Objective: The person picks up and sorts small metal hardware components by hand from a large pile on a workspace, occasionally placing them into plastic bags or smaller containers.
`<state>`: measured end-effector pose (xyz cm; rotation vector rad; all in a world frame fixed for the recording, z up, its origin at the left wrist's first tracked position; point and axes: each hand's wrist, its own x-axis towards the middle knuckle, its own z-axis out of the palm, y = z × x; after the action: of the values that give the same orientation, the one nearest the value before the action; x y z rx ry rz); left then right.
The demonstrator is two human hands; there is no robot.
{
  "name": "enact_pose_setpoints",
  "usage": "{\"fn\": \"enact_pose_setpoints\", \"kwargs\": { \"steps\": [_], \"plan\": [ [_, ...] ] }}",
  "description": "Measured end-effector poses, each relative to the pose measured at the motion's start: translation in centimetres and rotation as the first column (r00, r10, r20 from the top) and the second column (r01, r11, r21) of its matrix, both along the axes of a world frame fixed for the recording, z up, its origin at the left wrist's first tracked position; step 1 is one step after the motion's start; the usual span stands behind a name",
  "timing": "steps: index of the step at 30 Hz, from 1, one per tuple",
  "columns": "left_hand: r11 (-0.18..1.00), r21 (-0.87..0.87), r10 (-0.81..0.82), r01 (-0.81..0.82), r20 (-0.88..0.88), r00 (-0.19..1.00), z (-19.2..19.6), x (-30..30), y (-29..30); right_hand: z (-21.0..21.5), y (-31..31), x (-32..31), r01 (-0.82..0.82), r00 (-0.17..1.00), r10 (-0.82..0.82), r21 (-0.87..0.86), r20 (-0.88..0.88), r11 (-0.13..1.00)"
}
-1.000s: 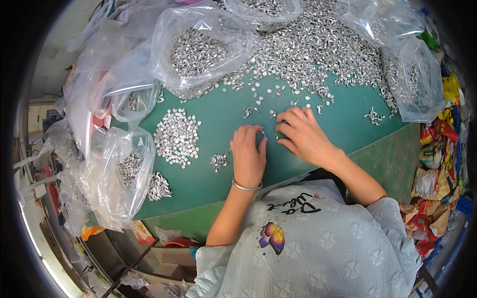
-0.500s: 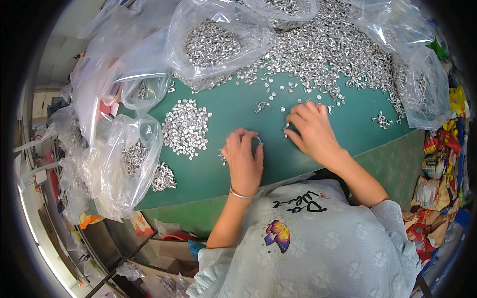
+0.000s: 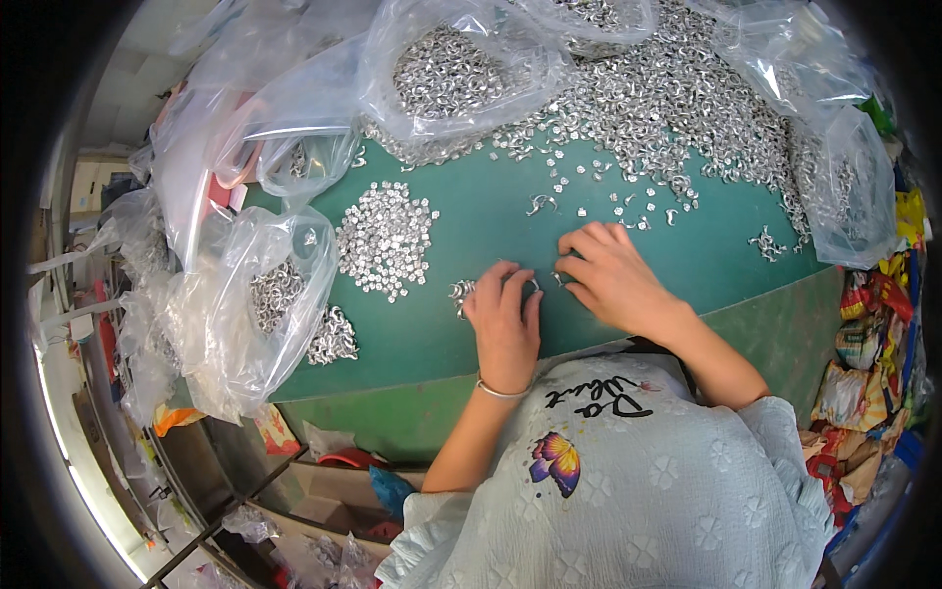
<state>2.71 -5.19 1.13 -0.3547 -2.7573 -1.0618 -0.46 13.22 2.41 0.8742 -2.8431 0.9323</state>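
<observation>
My left hand (image 3: 505, 329), a bangle (image 3: 502, 395) on its wrist, is low over the green tabletop (image 3: 471, 216). Its fingers are curled around a small curved silver metal piece (image 3: 534, 286), mostly hidden by them. Just across a narrow gap, my right hand (image 3: 620, 283) pinches another small silver piece (image 3: 559, 279) at its fingertips; its exact shape is too small to tell. Beside the left fingers lies a little cluster of curved silver pieces (image 3: 461, 293). Farther left spreads a pile of small flower-shaped silver pieces (image 3: 385, 240).
A large heap of curved silver pieces (image 3: 677, 108) covers the far side. Clear plastic bags (image 3: 240, 334) with similar pieces stand at the left, back and right. Several loose bits (image 3: 628, 208) lie beyond my right hand. A small pile (image 3: 334, 336) sits near the left bag.
My right hand has come nearer to me and closer to my left hand. The whole view has shifted slightly, and the piles stay where they were on the table.
</observation>
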Motion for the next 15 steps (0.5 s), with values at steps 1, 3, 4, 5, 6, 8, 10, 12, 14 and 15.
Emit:
{"fn": "enact_pose_setpoints", "kwargs": {
  "steps": [1,3,4,5,6,8,10,12,14,15],
  "plan": [
    [0.999,0.030,-0.029,0.028,0.013,1.000,-0.2,0.0,0.4,0.3,0.8,0.1,0.015,1.000,-0.014,-0.022,0.028,1.000],
    [0.991,0.088,-0.099,0.100,-0.010,0.995,-0.2,-0.3,1.3,0.9,2.7,0.3,0.045,0.995,-0.039,-0.067,0.087,0.997],
    [0.982,0.133,-0.136,0.135,-0.003,0.991,-0.5,-0.5,1.7,0.9,3.3,0.3,0.093,0.994,-0.088,-0.080,0.067,0.992],
    [0.968,0.176,-0.182,0.178,0.002,0.983,-0.7,-0.7,2.0,0.9,3.5,0.3,0.143,0.989,-0.139,-0.088,0.045,0.986],
    [0.966,0.133,-0.221,0.223,-0.024,0.975,-0.4,-1.0,2.4,0.8,3.6,0.4,0.190,0.982,-0.189,-0.096,0.025,0.977],
    [0.964,0.111,-0.246,0.242,0.025,0.969,-0.5,-0.8,2.6,0.8,3.8,0.6,0.232,0.973,-0.232,-0.067,0.005,0.970],
    [0.965,0.110,-0.245,0.239,0.038,0.969,-0.5,-0.4,2.5,0.9,3.9,1.0,0.221,0.975,-0.221,0.010,0.008,0.975],
    [0.967,0.135,-0.221,0.217,0.017,0.975,-0.4,0.0,1.9,0.8,4.7,1.1,0.319,0.945,-0.319,-0.014,-0.066,0.948],
    [0.965,0.131,-0.232,0.226,0.029,0.972,-0.5,0.5,1.8,0.6,5.7,1.3,0.393,0.912,-0.395,-0.046,-0.107,0.918],
    [0.964,0.131,-0.238,0.231,0.035,0.971,-0.5,0.6,2.0,0.5,6.3,1.4,0.419,0.899,-0.424,-0.064,-0.112,0.906]
  ]
}}
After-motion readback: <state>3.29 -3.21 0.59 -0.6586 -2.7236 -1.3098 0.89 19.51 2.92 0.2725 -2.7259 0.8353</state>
